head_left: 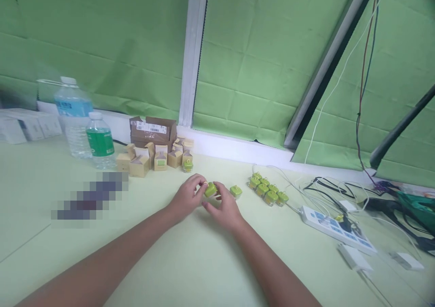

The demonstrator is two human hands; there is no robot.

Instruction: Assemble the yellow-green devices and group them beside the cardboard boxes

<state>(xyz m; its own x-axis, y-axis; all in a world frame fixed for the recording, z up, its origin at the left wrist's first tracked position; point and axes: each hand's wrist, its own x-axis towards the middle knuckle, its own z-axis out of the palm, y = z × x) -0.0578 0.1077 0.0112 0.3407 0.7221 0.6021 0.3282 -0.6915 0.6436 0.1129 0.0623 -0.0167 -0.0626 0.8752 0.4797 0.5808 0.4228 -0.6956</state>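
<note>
Between my two hands, just above the pale table (190,261), is a small container with a green lid (210,189). My left hand (188,194) pinches it from the left, at the ring on top. From the right, the fingers of my right hand (224,206) are curled round its side. Another green-lidded container (235,191) stands just right of my right hand. Farther right, several more green-lidded containers (263,189) with clear bodies stand close together in rows. One more green-lidded container (187,165) stands by the small cardboard boxes (139,165).
A brown carton (152,132) stands behind the small boxes. Two water bottles, a large one (73,117) and a smaller green-labelled one (101,141), are at the left. A white power strip (336,230) with tangled cables and a white adapter (355,257) lie at the right.
</note>
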